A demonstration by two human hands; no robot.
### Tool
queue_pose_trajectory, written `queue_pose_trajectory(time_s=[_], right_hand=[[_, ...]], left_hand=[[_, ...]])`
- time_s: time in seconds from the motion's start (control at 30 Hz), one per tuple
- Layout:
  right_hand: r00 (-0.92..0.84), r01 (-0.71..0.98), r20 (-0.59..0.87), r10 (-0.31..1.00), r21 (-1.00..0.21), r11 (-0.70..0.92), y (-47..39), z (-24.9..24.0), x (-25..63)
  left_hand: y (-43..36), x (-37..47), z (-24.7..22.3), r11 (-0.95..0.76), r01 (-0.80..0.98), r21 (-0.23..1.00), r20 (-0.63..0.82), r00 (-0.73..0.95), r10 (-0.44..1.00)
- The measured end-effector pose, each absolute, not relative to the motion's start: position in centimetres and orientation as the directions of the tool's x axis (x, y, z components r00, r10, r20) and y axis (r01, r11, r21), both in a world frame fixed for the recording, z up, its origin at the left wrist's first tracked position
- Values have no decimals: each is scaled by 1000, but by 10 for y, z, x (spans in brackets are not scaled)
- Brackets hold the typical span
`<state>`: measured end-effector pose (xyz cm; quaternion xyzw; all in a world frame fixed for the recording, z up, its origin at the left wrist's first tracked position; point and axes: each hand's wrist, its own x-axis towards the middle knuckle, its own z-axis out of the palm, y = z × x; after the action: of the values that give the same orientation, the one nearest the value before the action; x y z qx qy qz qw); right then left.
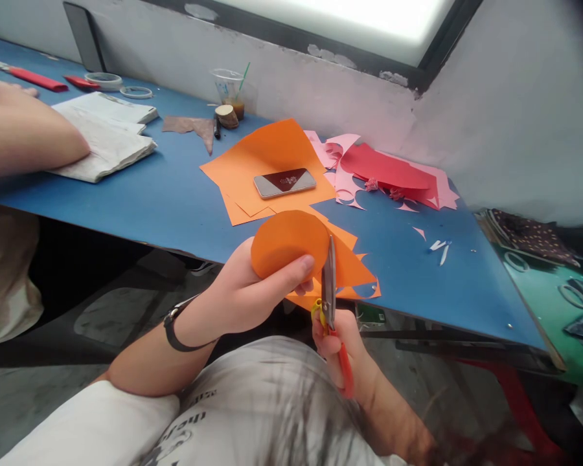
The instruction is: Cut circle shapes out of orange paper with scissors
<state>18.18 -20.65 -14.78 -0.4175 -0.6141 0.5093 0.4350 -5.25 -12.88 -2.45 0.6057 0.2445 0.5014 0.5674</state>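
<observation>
Holding an orange paper piece [287,241] in my left hand [245,294], fingers wrapped under it and thumb pressed on its lower edge, so that hand is clamped on the paper. It's a rounded piece, curled, raised just off the near edge of the blue table [140,200].

My right hand [342,343] is closed around the orange handles of the scissors [329,291]. Blades point up and away from me, pressed nearly together, sitting right at the right edge of the paper piece. Can't tell if the blades are biting into it or only touching.

Behind it on the table: loose orange sheets [267,158] with a phone [284,182] lying on top, screen up. Orange offcuts [352,272] hang over the table edge just beyond the scissors. Pink and red paper scraps [383,175] sit further right. Plastic cup [229,87] with a green straw stands near the wall.

Another person's arm [24,136] rests at far left, touching a folded white cloth [102,139].
</observation>
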Motion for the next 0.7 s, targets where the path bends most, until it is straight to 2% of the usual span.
queue_pose_trajectory(time_s=[0.13,0.27,0.4,0.53,0.7], right_hand=[[-260,39,183,948,-979,199,-211,-144,181],[-248,48,113,962,-991,129,-211,-142,181],[-271,70,155,950,-981,180,-209,-140,181],[-256,74,123,959,-986,147,-210,-136,181],[-260,-11,224,939,-973,229,-206,-144,180]], left_hand=[[-129,-53,-27,-226,-261,939,314,377,871],[-128,-54,-30,-212,-248,945,297,380,876],[-127,-54,-30,-206,-257,944,296,392,871],[-125,-53,-27,-221,-260,940,313,400,862],[-123,-52,-23,-260,-280,924,360,416,835]])
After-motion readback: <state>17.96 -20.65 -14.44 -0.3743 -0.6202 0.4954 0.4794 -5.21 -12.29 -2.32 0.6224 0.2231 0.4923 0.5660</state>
